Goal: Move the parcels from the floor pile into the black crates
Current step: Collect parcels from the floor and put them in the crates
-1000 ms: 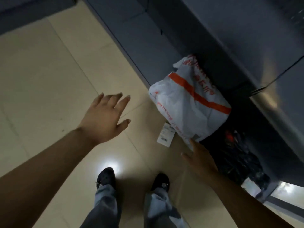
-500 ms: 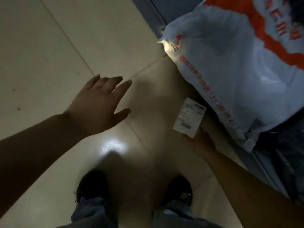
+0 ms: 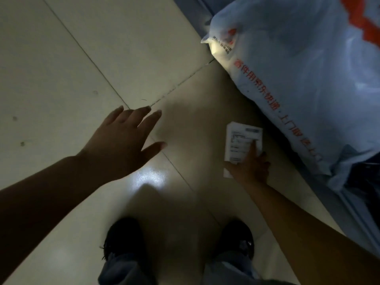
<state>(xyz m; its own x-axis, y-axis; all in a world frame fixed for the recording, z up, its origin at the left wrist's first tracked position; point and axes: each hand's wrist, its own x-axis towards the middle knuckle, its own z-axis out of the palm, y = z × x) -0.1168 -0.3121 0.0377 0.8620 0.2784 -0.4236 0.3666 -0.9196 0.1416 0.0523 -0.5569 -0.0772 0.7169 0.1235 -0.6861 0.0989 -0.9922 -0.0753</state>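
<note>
Head view: white plastic parcel bag (image 3: 308, 83), orange stripe and red print, upper right, cut off by frame edge, lower end over dark crate edge. Right hand (image 3: 249, 164) on white shipping label (image 3: 242, 140) on floor tile (image 3: 61, 68), fingers partly hidden, grip unclear. Left hand (image 3: 121, 145) spread flat, holding nothing, above floor. Dim, blurry.

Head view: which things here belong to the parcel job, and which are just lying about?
Job:
white parcel bag
small labelled parcel, right hand on it, grip unclear

Just there:
left hand, open, holding nothing
shoes
floor tiles
</note>
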